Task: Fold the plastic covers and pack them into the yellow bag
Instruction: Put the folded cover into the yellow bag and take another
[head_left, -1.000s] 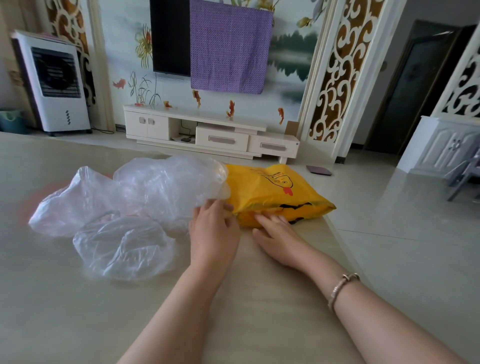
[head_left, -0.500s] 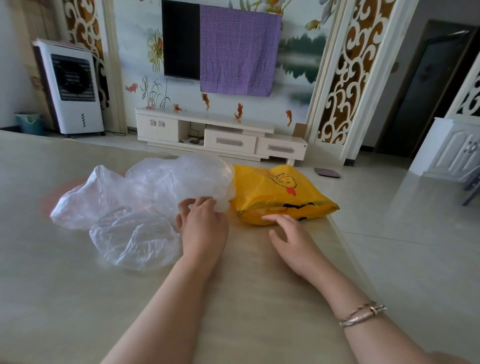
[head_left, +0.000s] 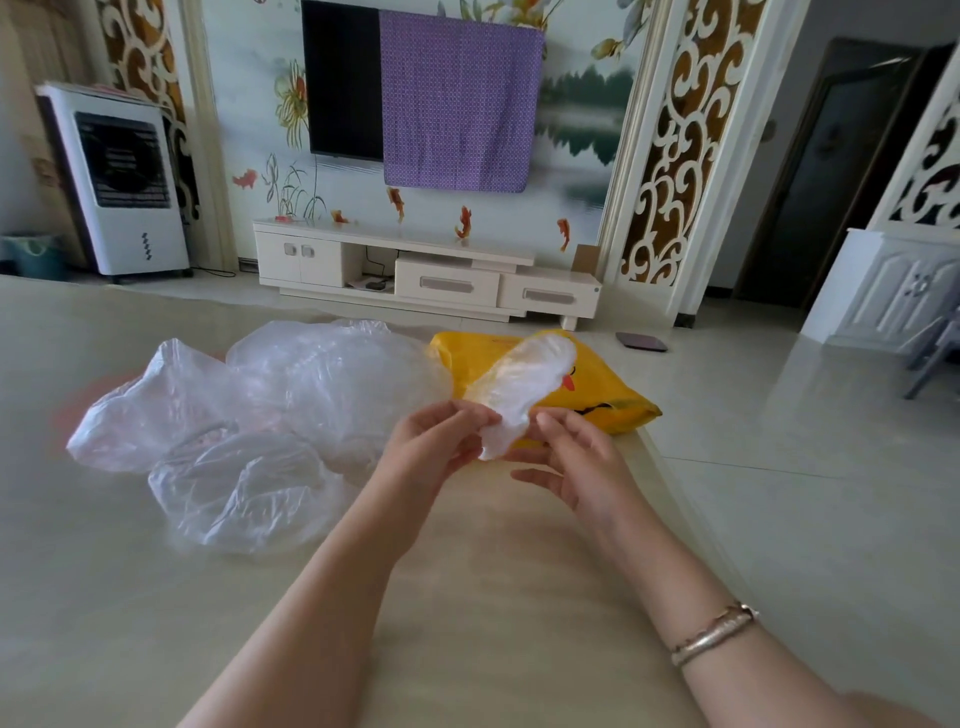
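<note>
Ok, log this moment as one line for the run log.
stage: folding | left hand: pinching folded cover | right hand: pinching same | yellow bag: on table | loose covers: piled left

Loose plastic covers (head_left: 249, 415) crowd yellow bag's (head_left: 613, 400) left.

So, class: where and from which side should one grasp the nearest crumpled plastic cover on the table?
Pinch the nearest cover at its raised near-right rim, coming from the right where the hands are; it lies loose and puffed on the table, so a fold offers grip.
</note>
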